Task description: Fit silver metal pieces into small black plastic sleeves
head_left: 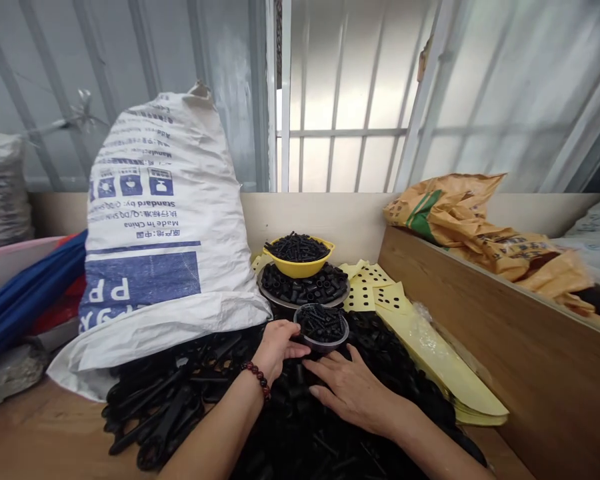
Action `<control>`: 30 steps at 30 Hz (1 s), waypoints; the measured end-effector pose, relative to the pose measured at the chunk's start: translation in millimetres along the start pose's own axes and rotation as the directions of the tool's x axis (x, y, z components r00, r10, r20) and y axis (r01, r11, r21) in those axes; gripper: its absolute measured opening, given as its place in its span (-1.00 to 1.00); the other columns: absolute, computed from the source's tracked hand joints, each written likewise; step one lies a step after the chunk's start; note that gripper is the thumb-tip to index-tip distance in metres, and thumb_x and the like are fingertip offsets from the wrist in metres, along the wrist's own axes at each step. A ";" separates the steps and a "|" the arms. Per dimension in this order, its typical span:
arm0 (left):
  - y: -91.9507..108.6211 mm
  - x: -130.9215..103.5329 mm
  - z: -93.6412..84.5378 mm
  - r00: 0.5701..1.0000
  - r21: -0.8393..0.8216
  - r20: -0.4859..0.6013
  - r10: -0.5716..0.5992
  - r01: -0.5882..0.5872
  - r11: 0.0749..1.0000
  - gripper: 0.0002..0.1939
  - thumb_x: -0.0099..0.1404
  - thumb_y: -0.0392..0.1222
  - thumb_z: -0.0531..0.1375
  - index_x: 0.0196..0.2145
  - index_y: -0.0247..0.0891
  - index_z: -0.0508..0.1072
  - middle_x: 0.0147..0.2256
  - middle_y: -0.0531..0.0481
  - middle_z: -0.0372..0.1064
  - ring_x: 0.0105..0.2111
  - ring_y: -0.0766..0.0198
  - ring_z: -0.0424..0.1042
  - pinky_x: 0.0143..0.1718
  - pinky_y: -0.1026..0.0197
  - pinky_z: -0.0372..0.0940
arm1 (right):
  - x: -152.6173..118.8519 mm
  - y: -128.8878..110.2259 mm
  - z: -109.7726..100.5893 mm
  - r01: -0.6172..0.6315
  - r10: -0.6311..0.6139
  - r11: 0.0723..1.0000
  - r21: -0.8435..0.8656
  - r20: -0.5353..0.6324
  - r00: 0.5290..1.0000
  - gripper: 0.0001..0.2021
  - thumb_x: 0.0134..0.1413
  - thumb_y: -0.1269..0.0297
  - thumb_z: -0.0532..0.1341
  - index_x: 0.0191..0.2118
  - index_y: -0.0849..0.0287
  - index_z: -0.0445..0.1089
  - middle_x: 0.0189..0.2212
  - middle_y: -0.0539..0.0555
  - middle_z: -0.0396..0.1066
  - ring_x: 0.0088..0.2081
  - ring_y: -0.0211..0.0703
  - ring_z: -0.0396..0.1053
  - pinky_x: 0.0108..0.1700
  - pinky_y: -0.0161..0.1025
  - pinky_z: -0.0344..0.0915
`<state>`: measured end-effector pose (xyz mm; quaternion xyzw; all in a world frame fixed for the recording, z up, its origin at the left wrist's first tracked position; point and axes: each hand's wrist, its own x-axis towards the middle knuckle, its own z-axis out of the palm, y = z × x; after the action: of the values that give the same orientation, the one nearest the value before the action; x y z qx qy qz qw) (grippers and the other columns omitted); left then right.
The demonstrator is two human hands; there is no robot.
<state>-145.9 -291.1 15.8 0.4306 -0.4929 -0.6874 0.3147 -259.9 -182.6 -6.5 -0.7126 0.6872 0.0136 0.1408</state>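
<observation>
A small grey bowl [322,346] filled with small black screw-like parts [322,323] stands in front of the larger containers. My left hand [279,343], with a dark red bead bracelet at the wrist, holds this bowl by its left edge. My right hand [353,387] lies open just below the bowl, palm down, fingers stretched over a heap of black plastic parts [305,427]. Behind the bowl, a wide round tray [341,301] carries short black tube-like pieces. On top of them sits a yellow basin [300,268] full of thin black parts.
A large white woven sack [165,267] stands at left, with long black plastic pieces [165,407] before it. Yellow sheets with black dots [380,287] and a yellow stack [445,373] lie at right, beside a wooden board [500,333]. Orange-brown sacks [480,227] lie behind that board.
</observation>
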 end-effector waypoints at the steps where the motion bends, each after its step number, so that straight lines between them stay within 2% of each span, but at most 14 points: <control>1: -0.5 0.1 0.4 1.000 0.010 -0.001 -0.009 0.009 1.000 -0.90 0.30 -0.37 0.06 -0.38 -0.47 0.23 -0.42 -0.05 0.26 -0.58 0.25 0.42 -0.57 0.35 0.30 | -1.8 -0.6 -1.2 -0.007 0.007 1.000 0.004 0.007 1.000 -0.50 0.26 0.07 -0.22 0.30 -0.16 -0.08 0.10 -0.03 -0.16 0.15 -0.41 -0.22 0.28 0.12 -0.39; 8: -1.6 3.6 2.4 0.999 0.054 0.027 -0.028 0.026 0.998 -0.87 0.31 -0.36 0.06 -0.41 -0.43 0.21 -0.47 0.00 0.23 -0.60 0.30 0.41 -0.55 0.36 0.29 | -10.1 7.9 -2.1 0.002 0.001 0.997 0.079 -0.040 0.999 -0.53 0.28 0.19 -0.27 0.26 -0.24 -0.06 0.12 -0.07 -0.20 0.14 -0.58 -0.16 0.33 0.07 -0.41; 12: -5.5 10.4 0.8 0.999 0.117 0.030 -0.020 0.017 0.993 -0.88 0.27 -0.38 0.09 -0.43 -0.41 0.21 -0.48 -0.01 0.26 -0.59 0.32 0.40 -0.54 0.35 0.30 | -14.1 17.6 4.7 0.071 -0.056 0.989 0.127 -0.117 0.992 -0.51 0.29 0.21 -0.31 0.24 -0.17 0.05 0.09 -0.05 -0.14 0.12 -0.66 -0.13 0.33 0.06 -0.44; 13: -6.0 11.2 0.2 0.999 0.140 0.037 -0.022 0.017 0.990 -0.87 0.27 -0.38 0.09 -0.44 -0.41 0.22 -0.48 -0.02 0.27 -0.59 0.33 0.39 -0.55 0.35 0.29 | -15.5 19.4 6.1 0.098 -0.078 0.986 0.135 -0.150 0.986 -0.50 0.29 0.19 -0.33 0.22 -0.13 0.09 0.09 -0.03 -0.12 0.12 -0.65 -0.13 0.34 0.05 -0.40; 15: -4.8 10.5 -1.9 0.998 0.193 0.052 -0.022 0.012 0.981 -0.86 0.26 -0.36 0.09 -0.46 -0.43 0.25 -0.47 -0.03 0.27 -0.59 0.36 0.37 -0.58 0.36 0.26 | -18.3 20.9 7.2 0.157 -0.122 0.978 0.140 -0.230 0.965 -0.45 0.29 0.10 -0.36 0.18 -0.02 0.18 0.07 0.00 -0.08 0.10 -0.64 -0.09 0.38 -0.13 -0.17; 17: 0.0 6.7 -6.9 0.999 0.249 0.051 0.002 -0.015 0.968 -0.84 0.27 -0.31 0.09 -0.46 -0.44 0.29 -0.44 -0.04 0.26 -0.61 0.40 0.32 -0.62 0.37 0.23 | -20.2 19.3 5.5 0.209 -0.153 0.965 0.156 -0.312 0.938 -0.34 0.28 -0.04 -0.43 0.14 0.05 0.24 0.04 0.00 -0.03 0.04 -0.69 -0.05 0.29 -0.51 0.05; 19: 7.5 -0.2 -17.1 0.998 0.302 0.039 0.052 -0.061 0.951 -0.80 0.28 -0.24 0.07 -0.43 -0.44 0.33 -0.38 -0.07 0.27 -0.61 0.42 0.30 -0.63 0.37 0.21 | -19.7 14.4 1.9 0.253 -0.169 0.949 0.187 -0.374 0.912 -0.24 0.25 -0.16 -0.49 0.09 0.07 0.28 0.00 -0.02 0.02 -0.03 -0.78 -0.02 0.11 -0.74 0.07; 21: 15.4 -9.4 -33.6 0.993 0.357 0.024 0.114 -0.115 0.927 -0.79 0.29 -0.20 0.04 -0.35 -0.43 0.36 -0.31 -0.11 0.28 -0.55 0.42 0.32 -0.59 0.37 0.23 | -15.6 7.1 -1.7 0.303 -0.197 0.929 0.211 -0.411 0.890 -0.23 0.25 -0.18 -0.49 0.05 0.07 0.31 -0.02 -0.05 0.04 -0.05 -0.84 -0.02 0.03 -0.80 0.03; 24: 22.2 -25.7 -66.5 0.983 0.481 0.008 0.182 -0.164 0.861 -0.76 0.27 -0.22 -0.01 -0.25 -0.38 0.39 -0.21 -0.14 0.32 -0.40 0.34 0.38 -0.44 0.35 0.29 | -2.3 -6.9 -4.4 0.363 -0.249 0.904 0.228 -0.410 0.877 -0.39 0.30 -0.04 -0.37 0.05 0.05 0.30 -0.03 -0.09 0.04 -0.05 -0.88 -0.02 0.05 -0.82 0.00; 27: 18.2 -40.9 -97.2 0.974 0.671 0.027 0.223 -0.183 0.718 -0.73 0.21 -0.32 -0.01 -0.21 -0.37 0.43 -0.21 -0.14 0.38 -0.22 0.19 0.39 -0.21 0.21 0.31 | 15.0 -24.4 -4.7 0.329 -0.250 0.918 0.222 -0.321 0.914 -0.53 0.30 0.15 -0.28 0.10 0.01 0.24 0.00 -0.08 0.00 -0.02 -0.84 -0.04 0.15 -0.78 0.01; 30: 3.9 -51.5 -111.6 0.962 0.827 0.104 0.254 -0.225 0.515 -0.61 0.13 -0.45 0.00 -0.12 -0.42 0.45 -0.10 -0.22 0.38 -0.03 0.04 0.32 0.06 0.04 0.15 | 28.4 -44.8 -4.6 0.266 -0.238 0.951 0.155 -0.178 0.955 -0.54 0.28 0.18 -0.25 0.20 -0.06 0.12 0.07 -0.05 -0.10 0.05 -0.71 -0.09 0.29 -0.55 0.03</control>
<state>-23.0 -293.6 18.1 0.4660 -0.8086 -0.3151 0.1723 -215.1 -210.6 0.0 -0.7781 0.5977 -0.1219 0.1496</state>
